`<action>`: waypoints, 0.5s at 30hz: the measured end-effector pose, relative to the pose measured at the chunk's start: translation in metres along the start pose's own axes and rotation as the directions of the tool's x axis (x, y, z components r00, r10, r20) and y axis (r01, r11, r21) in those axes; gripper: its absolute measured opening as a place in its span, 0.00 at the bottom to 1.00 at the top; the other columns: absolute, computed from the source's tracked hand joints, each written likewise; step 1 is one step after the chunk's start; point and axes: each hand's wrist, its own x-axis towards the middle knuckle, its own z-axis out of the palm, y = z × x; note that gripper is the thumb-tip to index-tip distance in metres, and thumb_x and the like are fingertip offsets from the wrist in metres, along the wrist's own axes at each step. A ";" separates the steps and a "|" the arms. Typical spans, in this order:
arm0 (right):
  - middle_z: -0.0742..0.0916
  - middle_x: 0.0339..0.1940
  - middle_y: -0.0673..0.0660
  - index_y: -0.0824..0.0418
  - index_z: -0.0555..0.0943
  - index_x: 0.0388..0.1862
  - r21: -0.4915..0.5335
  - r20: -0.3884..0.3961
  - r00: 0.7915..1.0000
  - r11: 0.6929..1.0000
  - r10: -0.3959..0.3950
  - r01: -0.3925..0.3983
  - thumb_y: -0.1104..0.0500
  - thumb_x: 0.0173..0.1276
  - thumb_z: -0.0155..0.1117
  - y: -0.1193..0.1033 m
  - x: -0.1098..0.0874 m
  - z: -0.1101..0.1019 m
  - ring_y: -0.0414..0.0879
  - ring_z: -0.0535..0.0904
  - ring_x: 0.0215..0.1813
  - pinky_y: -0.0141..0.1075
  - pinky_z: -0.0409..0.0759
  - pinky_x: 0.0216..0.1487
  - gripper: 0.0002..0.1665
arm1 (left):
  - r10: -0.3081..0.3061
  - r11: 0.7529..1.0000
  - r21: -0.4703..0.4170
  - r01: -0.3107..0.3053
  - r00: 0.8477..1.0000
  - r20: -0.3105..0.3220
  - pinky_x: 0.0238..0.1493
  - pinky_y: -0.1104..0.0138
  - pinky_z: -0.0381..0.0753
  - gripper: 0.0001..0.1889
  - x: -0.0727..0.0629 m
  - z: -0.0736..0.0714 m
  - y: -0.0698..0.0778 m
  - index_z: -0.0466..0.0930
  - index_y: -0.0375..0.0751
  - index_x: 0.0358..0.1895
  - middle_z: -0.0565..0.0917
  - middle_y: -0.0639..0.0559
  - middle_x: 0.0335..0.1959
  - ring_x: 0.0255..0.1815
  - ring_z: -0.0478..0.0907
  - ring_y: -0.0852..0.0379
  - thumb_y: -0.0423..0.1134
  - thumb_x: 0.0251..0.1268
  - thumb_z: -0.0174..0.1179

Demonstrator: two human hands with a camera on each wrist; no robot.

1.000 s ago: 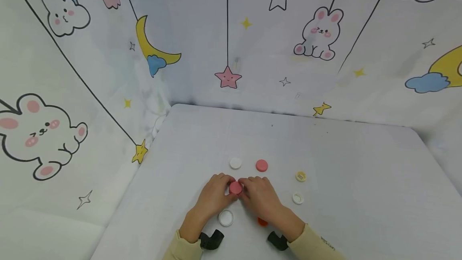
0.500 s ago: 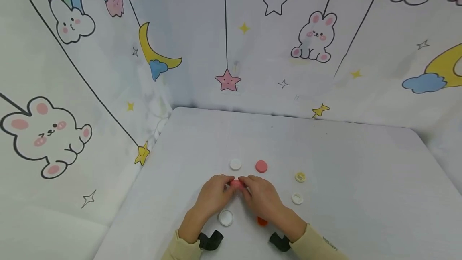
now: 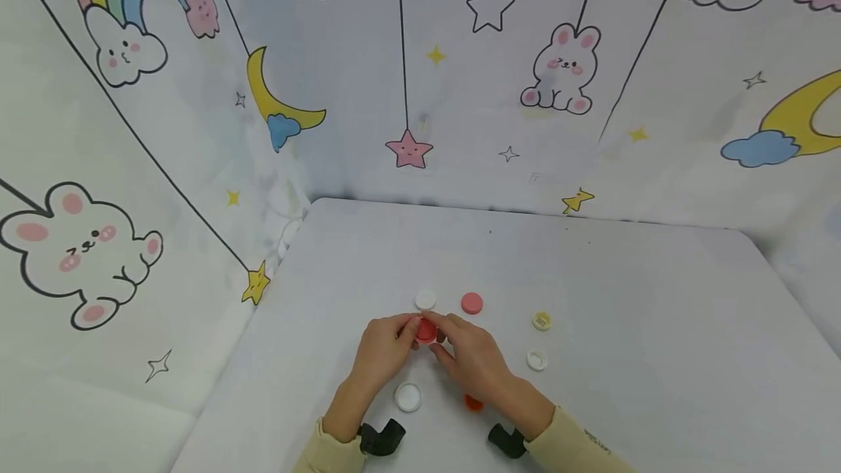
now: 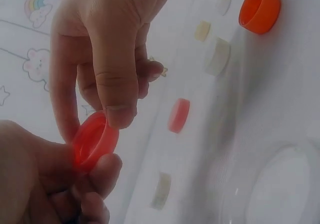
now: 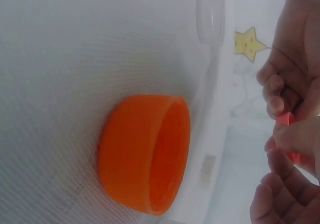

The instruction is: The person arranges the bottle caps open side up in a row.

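Note:
A red bottle cap (image 3: 426, 331) is held up between the two hands, its hollow side toward the head camera. My left hand (image 3: 382, 347) pinches its left edge between thumb and fingers. The right hand (image 3: 474, 356) grips the opposite edge, index finger along the far rim. In the left wrist view, thumbs and fingers of both hands meet around the cap (image 4: 92, 144). The right wrist view shows only slivers of it between the fingers. An orange cap (image 5: 145, 154) stands beneath the right forearm, partly hidden in the head view.
On the white table (image 3: 631, 290) lie a white cap (image 3: 425, 300) and a pinkish-red cap (image 3: 471, 303) beyond the hands. To the right are a yellow cap (image 3: 542, 321) and a small white cap (image 3: 536, 360). A larger white cap (image 3: 408, 397) lies near the left wrist.
The red cap has been turned in the fingers: first its closed top showed, then its side, now its hollow inside. The fingers have shifted around its edge; the other caps stay put.

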 end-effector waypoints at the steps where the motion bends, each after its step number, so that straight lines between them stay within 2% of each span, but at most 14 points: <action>1: 0.80 0.31 0.43 0.52 0.75 0.65 0.004 -0.001 1.000 1.000 0.003 -0.003 0.59 0.57 0.76 0.000 0.000 0.000 0.34 0.70 0.29 0.24 0.71 0.29 0.35 | -0.004 1.000 -0.005 0.004 1.000 0.000 0.23 0.71 0.70 0.12 0.000 0.000 0.000 0.84 0.39 0.50 0.81 0.61 0.20 0.21 0.71 0.66 0.39 0.71 0.57; 6: 0.81 0.31 0.44 0.54 0.77 0.63 0.009 -0.004 0.999 0.999 0.034 -0.034 0.58 0.56 0.77 -0.001 0.002 0.000 0.35 0.71 0.28 0.25 0.73 0.29 0.34 | -0.022 0.999 -0.023 0.022 0.999 0.032 0.23 0.71 0.71 0.15 -0.003 0.000 -0.001 0.76 0.40 0.55 0.82 0.60 0.23 0.21 0.70 0.65 0.34 0.67 0.60; 15: 0.81 0.29 0.43 0.56 0.79 0.61 -0.011 0.024 0.997 0.998 0.067 -0.067 0.57 0.56 0.76 0.002 0.001 0.001 0.35 0.71 0.28 0.26 0.73 0.30 0.32 | 0.002 1.000 0.007 -0.003 0.996 0.089 0.25 0.72 0.70 0.17 -0.006 -0.003 0.001 0.77 0.41 0.52 0.80 0.61 0.27 0.22 0.69 0.67 0.35 0.59 0.67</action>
